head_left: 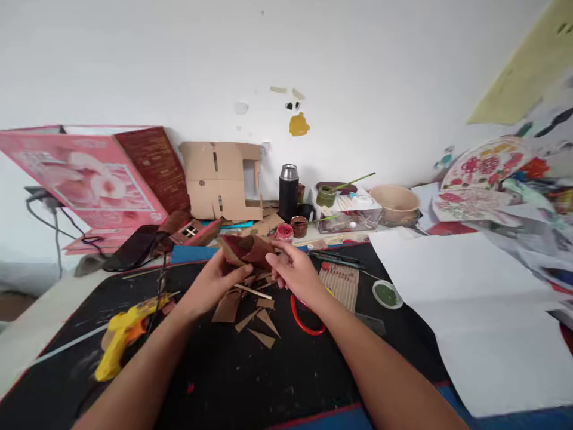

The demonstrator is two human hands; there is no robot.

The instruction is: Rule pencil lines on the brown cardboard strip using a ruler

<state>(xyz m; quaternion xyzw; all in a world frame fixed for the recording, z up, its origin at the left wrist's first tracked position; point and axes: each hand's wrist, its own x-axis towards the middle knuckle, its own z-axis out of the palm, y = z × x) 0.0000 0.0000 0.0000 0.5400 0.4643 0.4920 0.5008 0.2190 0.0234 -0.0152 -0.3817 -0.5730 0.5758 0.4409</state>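
Between my two hands is a folded piece of brown cardboard [257,251] with dark red on its inner faces. My left hand [217,280] grips its left side, thumb in front. At its right edge, my right hand [293,269] holds on with the fingers curled in. Beneath them lie cut cardboard scraps [264,322] and a thin wooden stick [253,291]. Red-handled scissors [307,328] rest below my right wrist, their blades hidden. A yellow glue gun [120,337] lies left of my left forearm.
Corrugated cardboard [340,283] and a dish of green paint [387,294] sit at right, beside large white paper [470,298]. Behind stand paint jars [285,232], a black thermos [289,194], a cardboard panel [224,179], a bowl [394,203] and a pink box [89,179].
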